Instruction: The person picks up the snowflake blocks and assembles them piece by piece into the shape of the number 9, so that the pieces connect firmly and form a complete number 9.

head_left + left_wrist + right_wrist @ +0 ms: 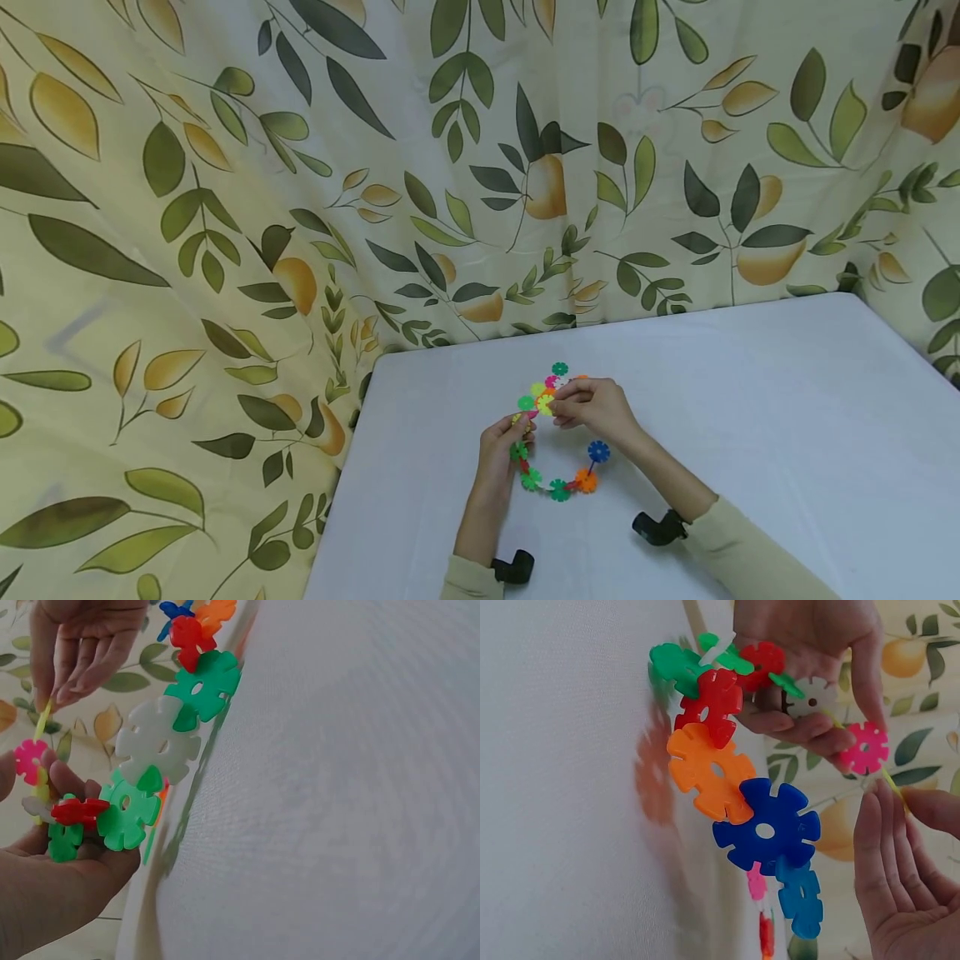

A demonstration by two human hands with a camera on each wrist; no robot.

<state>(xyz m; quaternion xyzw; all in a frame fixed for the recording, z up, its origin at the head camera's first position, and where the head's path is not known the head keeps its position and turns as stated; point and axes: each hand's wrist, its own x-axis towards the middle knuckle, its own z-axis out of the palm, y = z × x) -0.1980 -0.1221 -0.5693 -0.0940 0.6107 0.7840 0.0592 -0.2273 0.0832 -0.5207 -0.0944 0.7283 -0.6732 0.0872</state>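
Your left grip (501,446) holds the disc chain (558,490)
Its blue disc (598,452) sits at that grip's three o'clock; your right grip (602,408), at two, pinches a yellow disc (544,405).

The 2 wrist views look dim and greyish, with soft-edged shadows.

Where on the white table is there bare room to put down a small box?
Widest: right of the right hand, towards the table's right edge. Another: between the left hand and the left edge. Crowded: around the disc chain and the green disc beyond.
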